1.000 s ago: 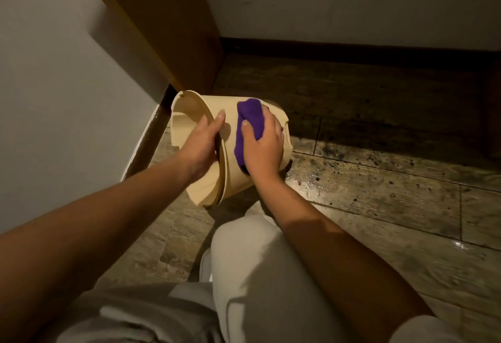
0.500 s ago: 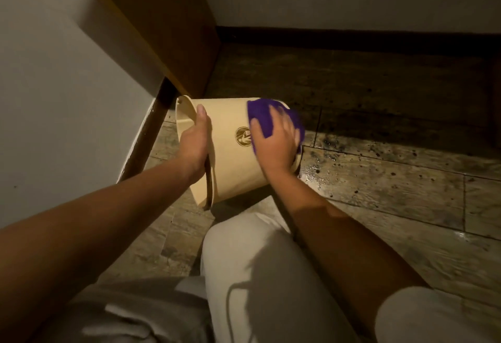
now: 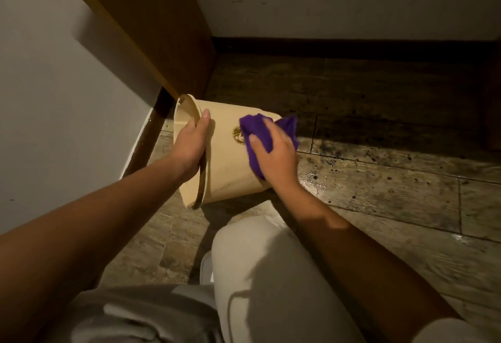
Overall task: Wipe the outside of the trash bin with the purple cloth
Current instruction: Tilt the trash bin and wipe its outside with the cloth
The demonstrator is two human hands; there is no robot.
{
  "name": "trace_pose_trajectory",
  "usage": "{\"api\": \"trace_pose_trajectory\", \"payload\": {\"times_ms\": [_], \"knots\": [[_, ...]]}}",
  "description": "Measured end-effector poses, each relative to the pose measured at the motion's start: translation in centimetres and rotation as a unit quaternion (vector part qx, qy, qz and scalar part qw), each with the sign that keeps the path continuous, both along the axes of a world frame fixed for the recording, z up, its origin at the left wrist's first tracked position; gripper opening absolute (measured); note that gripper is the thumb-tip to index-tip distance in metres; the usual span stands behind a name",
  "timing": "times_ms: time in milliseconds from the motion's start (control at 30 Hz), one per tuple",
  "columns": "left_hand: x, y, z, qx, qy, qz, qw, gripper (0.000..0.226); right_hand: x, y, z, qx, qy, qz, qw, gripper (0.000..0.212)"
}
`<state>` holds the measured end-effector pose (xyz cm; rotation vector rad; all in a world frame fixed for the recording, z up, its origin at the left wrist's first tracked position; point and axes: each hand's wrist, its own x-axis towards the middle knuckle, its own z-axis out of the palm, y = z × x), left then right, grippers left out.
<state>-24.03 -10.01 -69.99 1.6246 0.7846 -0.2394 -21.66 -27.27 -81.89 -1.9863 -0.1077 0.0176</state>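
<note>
A cream plastic trash bin (image 3: pixel 226 161) lies tipped on its side above the floor, its open mouth turned to the left and a round gold emblem on its wall. My left hand (image 3: pixel 191 144) grips the bin's rim, fingers curled over the edge. My right hand (image 3: pixel 273 152) presses the purple cloth (image 3: pixel 257 131) flat against the bin's outer wall, near its base end. Part of the cloth sticks out past my fingers to the right.
A wooden panel (image 3: pixel 151 30) slants down just behind the bin, next to a white wall (image 3: pixel 54 85) on the left. The wood-look floor (image 3: pixel 379 193) right of the bin is speckled with dark dirt. My bent knee in white trousers (image 3: pixel 271 275) is right below the bin.
The bin has been turned so its emblem and side wall face me. My right hand has slid the cloth toward the base end, and my left hand has shifted along the rim.
</note>
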Motion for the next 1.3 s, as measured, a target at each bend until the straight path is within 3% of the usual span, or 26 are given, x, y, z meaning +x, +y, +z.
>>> {"api": "trace_pose_trajectory", "payload": {"times_ms": [67, 167, 233, 333, 467, 600, 733, 867, 1000, 1133, 1200, 1300], "knots": [[0.0, 0.1, -0.2, -0.003, 0.005, 0.013, 1.000, 0.066, -1.3, 0.1, -1.7, -0.011, 0.016, -0.006, 1.000, 0.056], [-0.4, 0.9, -0.3, -0.026, -0.003, 0.041, 0.999, 0.059, -0.9, -1.7, -3.9, 0.005, 0.155, -0.107, 0.982, 0.053], [-0.8, 1.3, -0.4, -0.032, -0.004, 0.040, 0.999, 0.054, 0.1, -3.3, -4.7, -0.076, 0.229, -0.113, 0.964, 0.048], [-0.9, 1.9, -0.4, -0.049, -0.008, 0.021, 0.999, 0.052, 2.4, -5.4, -3.7, -0.135, 0.177, -0.121, 0.967, 0.044], [-1.7, 1.8, 0.2, -0.048, 0.030, -0.107, 0.993, 0.041, 5.5, -5.6, 1.4, 0.048, 0.140, -0.161, 0.976, 0.044], [-3.5, 0.1, -0.5, 0.002, 0.031, -0.068, 0.997, 0.046, 4.6, -3.0, 6.1, 0.117, 0.096, -0.083, 0.985, 0.040], [-1.5, -1.0, 0.4, -0.045, 0.004, 0.019, 0.999, 0.053, 0.3, 2.6, 7.4, 0.062, 0.013, 0.047, 0.997, 0.049], [-1.0, -0.9, -0.2, -0.076, -0.015, 0.054, 0.996, 0.047, -1.8, 5.4, 5.7, -0.108, -0.072, 0.091, 0.987, 0.060], [-1.8, -0.2, -0.1, -0.072, 0.019, 0.073, 0.995, 0.048, -0.3, 3.3, 2.8, -0.137, -0.044, 0.042, 0.989, 0.065], [-2.9, 0.8, -0.4, -0.036, 0.034, 0.058, 0.997, 0.048, 1.7, -1.6, -0.8, -0.108, 0.075, -0.068, 0.989, 0.062], [-3.2, 1.3, -0.5, -0.028, 0.033, 0.048, 0.998, 0.048, 2.6, -3.7, -2.1, -0.105, 0.138, -0.074, 0.982, 0.059], [-2.9, 0.9, -0.2, -0.022, 0.038, 0.040, 0.998, 0.053, 4.5, -5.5, -2.1, -0.149, 0.139, -0.076, 0.976, 0.056]]}}
